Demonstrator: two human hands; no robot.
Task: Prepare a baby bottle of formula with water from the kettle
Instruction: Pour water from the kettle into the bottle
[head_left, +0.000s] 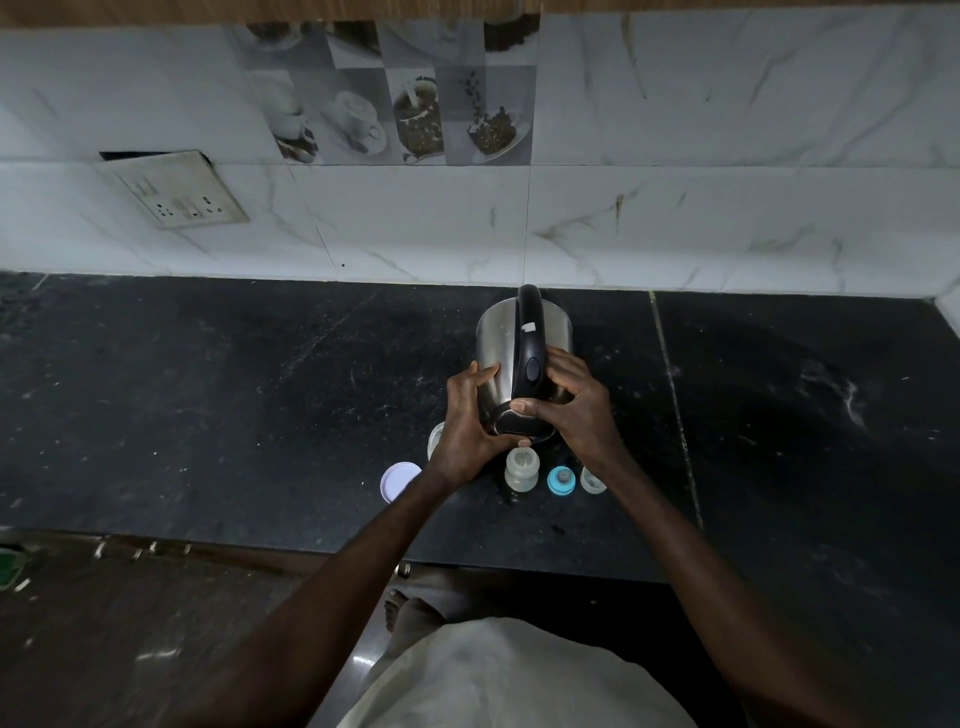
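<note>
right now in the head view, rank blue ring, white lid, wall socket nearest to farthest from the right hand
1. blue ring, just beside the right hand, by its wrist
2. white lid, farther left, past the other forearm
3. wall socket, far upper left on the tiles

Can't make out kettle (493, 332) mouth under left hand (465, 421) and right hand (571, 410). Mostly hidden behind left hand: clear jar (435, 439) (contents unreadable). Cropped at left edge: blurry green thing (8, 569).
</note>
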